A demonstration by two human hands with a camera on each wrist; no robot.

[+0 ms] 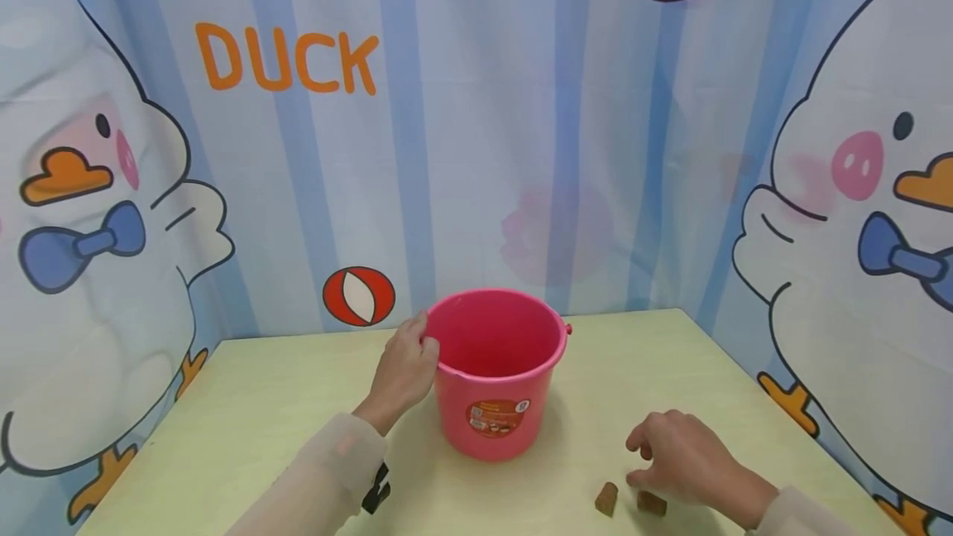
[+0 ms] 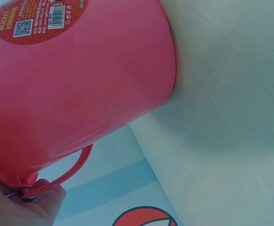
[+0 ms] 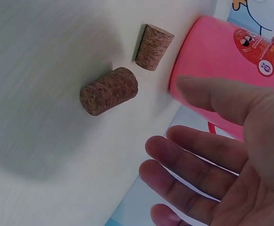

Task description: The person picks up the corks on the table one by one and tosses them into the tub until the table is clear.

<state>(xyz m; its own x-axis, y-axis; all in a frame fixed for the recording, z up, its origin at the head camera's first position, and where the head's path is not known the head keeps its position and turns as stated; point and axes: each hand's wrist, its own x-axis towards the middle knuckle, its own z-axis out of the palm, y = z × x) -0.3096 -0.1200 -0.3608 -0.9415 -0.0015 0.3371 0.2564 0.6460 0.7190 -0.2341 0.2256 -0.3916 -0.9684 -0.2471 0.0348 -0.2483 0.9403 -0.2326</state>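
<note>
A pink plastic bucket (image 1: 487, 388) stands upright on the table, an orange-red label on its front. My left hand (image 1: 405, 366) grips its rim on the left side; in the left wrist view those fingers curl around the red handle (image 2: 75, 169) where it joins the bucket. Two brown corks lie on the tabletop to the right of the bucket. The tapered cork (image 3: 154, 47) is nearer the bucket, and the thicker cork (image 3: 109, 92) lies on its side. Just above them hovers my right hand (image 1: 685, 453), thumb and fingers apart with nothing between them.
The pale yellow table (image 1: 298, 404) reaches back to a blue striped curtain (image 1: 476, 122) printed with ducks, which also closes off both sides. A small black object (image 1: 376, 490) shows at the left sleeve's cuff.
</note>
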